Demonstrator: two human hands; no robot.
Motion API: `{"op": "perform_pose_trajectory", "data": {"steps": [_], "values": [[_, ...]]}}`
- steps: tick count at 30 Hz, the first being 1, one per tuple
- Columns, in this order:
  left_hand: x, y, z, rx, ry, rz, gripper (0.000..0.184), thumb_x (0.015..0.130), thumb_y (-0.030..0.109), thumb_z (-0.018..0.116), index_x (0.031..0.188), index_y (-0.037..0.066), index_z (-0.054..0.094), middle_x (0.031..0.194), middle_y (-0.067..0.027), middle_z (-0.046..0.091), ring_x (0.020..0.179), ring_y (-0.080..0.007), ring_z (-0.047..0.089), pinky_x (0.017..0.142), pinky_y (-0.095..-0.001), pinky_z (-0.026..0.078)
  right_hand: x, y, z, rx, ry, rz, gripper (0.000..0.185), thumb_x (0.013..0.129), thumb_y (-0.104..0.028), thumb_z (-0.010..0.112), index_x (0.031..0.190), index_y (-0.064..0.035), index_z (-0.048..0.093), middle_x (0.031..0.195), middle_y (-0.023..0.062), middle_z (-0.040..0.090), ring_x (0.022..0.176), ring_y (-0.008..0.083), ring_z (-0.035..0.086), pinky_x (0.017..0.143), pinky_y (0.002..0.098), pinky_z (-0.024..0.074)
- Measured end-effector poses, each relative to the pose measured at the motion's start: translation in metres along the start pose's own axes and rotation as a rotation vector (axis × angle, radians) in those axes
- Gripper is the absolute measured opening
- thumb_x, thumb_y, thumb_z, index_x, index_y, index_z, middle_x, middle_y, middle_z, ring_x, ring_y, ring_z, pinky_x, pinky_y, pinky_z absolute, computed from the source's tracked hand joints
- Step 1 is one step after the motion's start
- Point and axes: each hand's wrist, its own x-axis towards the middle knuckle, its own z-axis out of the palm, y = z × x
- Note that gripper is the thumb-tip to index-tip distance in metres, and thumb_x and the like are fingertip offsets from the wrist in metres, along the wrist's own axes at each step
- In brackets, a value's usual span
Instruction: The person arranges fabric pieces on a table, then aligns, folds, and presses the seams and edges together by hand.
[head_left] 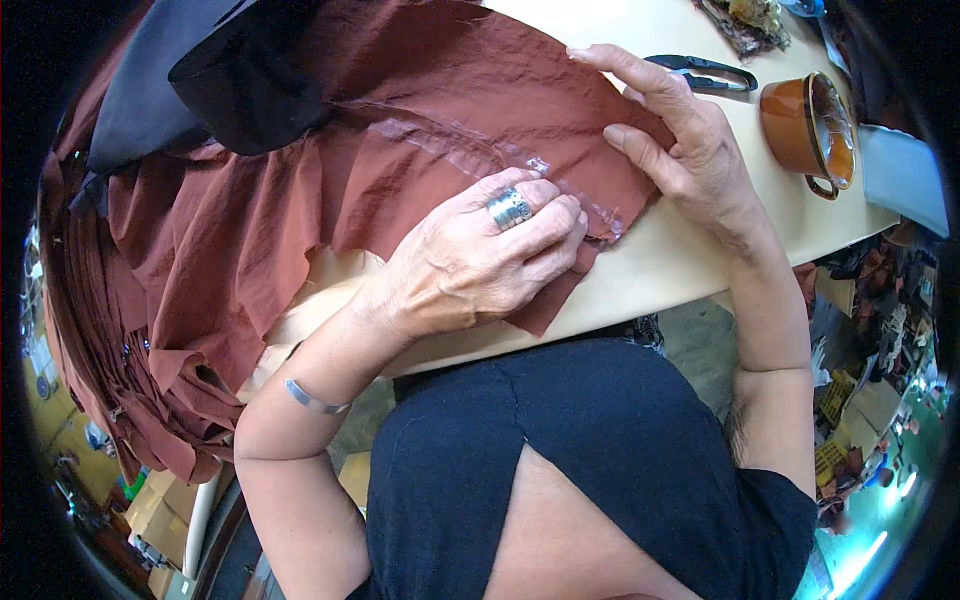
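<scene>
A large reddish-brown sheet [450, 80], looking like cloth or thin leather with ragged edges, lies across the cream tabletop and hangs in folds at the left. Pale shiny streaks [430, 145] run over it in a band. My left hand [490, 245], with a wide silver ring, rests on the sheet beside these streaks. Its fingers are curled together, and whatever they pinch is hidden beneath them. Near the sheet's right edge is my right hand [690, 145], its thumb and fingers spread apart, the thumb lying on the material.
A brown mug [790, 125] and a black-handled tool [710, 75] sit on the table [680, 265] at the right. Dark fabric [240, 80] covers the upper left. A light-blue flat piece [905, 175] is beyond the mug; scraps [880, 330] clutter the floor.
</scene>
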Motion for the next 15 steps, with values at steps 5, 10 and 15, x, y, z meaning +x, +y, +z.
{"op": "perform_pose_trajectory", "data": {"steps": [5,10,15], "values": [[-0.005,0.001,0.004,0.079,-0.014,0.02,0.037,0.074,0.018,0.052,0.108,0.009,0.061,0.108,-0.0049,0.058,0.097,-0.0204,0.058,0.086,-0.0369,0.048,0.004,-0.006,-0.001,0.021,-0.021,0.005,0.051,0.076,0.009,0.056,0.124,-0.0077,0.05,0.123,0.0059,0.057,0.116,0.0198,0.051,0.1,0.0314,0.0395],[-0.006,0.006,-0.002,0.241,-0.072,0.062,0.037,0.077,0.022,0.05,0.113,0.023,0.06,0.118,0.0027,0.057,0.101,-0.0171,0.057,0.087,-0.0338,0.041,0.005,-0.008,-0.001,-0.068,-0.023,-0.019,0.05,0.075,0.008,0.057,0.122,-0.0073,0.052,0.121,0.005,0.058,0.113,0.0205,0.054,0.097,0.0315,0.0414],[-0.008,0.018,-0.001,0.31,-0.159,0.013,0.048,0.071,0.037,0.06,0.119,0.034,0.056,0.127,0.011,0.049,0.112,-0.0153,0.046,0.091,-0.0418,0.03,0.005,-0.009,-0.001,-0.064,-0.024,-0.012,0.048,0.075,0.008,0.057,0.12,-0.0074,0.053,0.12,0.005,0.058,0.112,0.0207,0.054,0.096,0.0316,0.042]]}}
